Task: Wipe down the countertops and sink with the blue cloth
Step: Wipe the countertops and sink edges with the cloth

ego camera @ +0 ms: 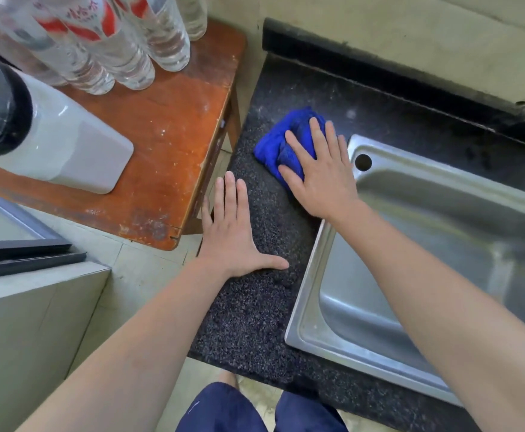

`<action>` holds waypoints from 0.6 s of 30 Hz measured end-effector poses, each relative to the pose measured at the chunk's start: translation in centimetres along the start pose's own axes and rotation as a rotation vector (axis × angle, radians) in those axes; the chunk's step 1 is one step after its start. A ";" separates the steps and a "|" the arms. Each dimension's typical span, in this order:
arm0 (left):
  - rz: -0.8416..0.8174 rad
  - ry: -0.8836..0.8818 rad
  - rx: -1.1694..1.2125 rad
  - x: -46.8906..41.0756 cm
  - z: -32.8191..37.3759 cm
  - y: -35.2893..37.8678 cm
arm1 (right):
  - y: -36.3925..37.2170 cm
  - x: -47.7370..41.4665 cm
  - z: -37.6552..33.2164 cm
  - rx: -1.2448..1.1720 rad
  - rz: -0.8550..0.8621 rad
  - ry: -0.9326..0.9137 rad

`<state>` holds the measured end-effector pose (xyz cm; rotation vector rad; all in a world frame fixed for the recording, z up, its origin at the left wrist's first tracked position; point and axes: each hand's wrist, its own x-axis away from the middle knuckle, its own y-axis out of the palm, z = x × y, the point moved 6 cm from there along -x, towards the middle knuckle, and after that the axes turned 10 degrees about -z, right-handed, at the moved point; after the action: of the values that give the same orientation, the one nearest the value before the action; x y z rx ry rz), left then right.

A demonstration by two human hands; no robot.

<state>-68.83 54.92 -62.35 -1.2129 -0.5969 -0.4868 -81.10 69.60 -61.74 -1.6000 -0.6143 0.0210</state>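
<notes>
the right hand (320, 179) is lying flat on the blue cloth (281, 141), fingers straight and spread, pressing it onto the table (255, 322); the hand is open, not curling round the cloth. the cloth is sitting bunched on the dark speckled table, just at 9 o'clock of the sink's far left corner, and is sticking out from under the fingers toward 10 o'clock.

the left hand (233, 232) is resting palm down on bare table at 7 o'clock of the cloth. it is open too, fingers straight and close together, pointing to 12 o'clock, thumb reaching toward 3 o'clock, holding nothing. the two hands are lying near each other but apart.

the steel sink (306, 285) is filling the table at 3 o'clock of both hands, and the right forearm is crossing over its left rim. a round hole (363, 162) is showing in the rim just at 3 o'clock of the right hand.

a wood table (174, 145) is standing just beside the table at 9 o'clock, carrying clear bottles (124, 57) with red labels at its 11 o'clock end and a white jug (77, 148) with a black top. blue shorts (224, 410) are showing at 6 o'clock.
</notes>
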 end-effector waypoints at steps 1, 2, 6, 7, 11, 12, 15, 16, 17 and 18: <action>-0.001 -0.004 -0.005 0.0 0.0 0.0 | -0.5 -1.8 -0.3 -0.018 0.002 -0.009; -0.007 -0.006 -0.012 -0.1 0.0 0.0 | -1.1 -3.7 -0.8 -0.032 0.002 -0.014; -0.031 -0.013 -0.034 0.0 0.0 0.0 | -3.0 -9.5 -2.8 -0.049 0.003 -0.005; -0.038 -0.016 -0.034 0.0 0.1 0.0 | -3.1 -10.1 -3.2 -0.054 -0.003 0.003; -0.058 -0.029 -0.047 0.1 0.4 -0.2 | -3.1 -8.3 -2.8 -0.028 -0.011 0.012; -0.054 -0.030 -0.049 0.1 0.4 -0.3 | -2.7 -6.8 -2.3 -0.023 -0.015 0.006; -0.064 -0.026 -0.036 0.2 0.6 -0.5 | -0.9 -0.7 0.2 -0.014 -0.019 0.036; -0.065 -0.028 -0.033 0.2 0.5 -0.4 | -0.4 1.5 1.2 -0.020 -0.005 0.051; -0.063 -0.033 -0.031 0.2 0.4 -0.5 | -0.1 3.4 2.1 -0.024 0.008 0.064; -0.063 -0.036 -0.030 0.2 0.4 -0.5 | 0.2 4.7 2.8 -0.020 0.009 0.067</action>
<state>-69.09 55.16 -61.74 -1.2358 -0.6626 -0.5296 -78.11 74.04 -60.70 -1.6166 -0.5563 -0.0319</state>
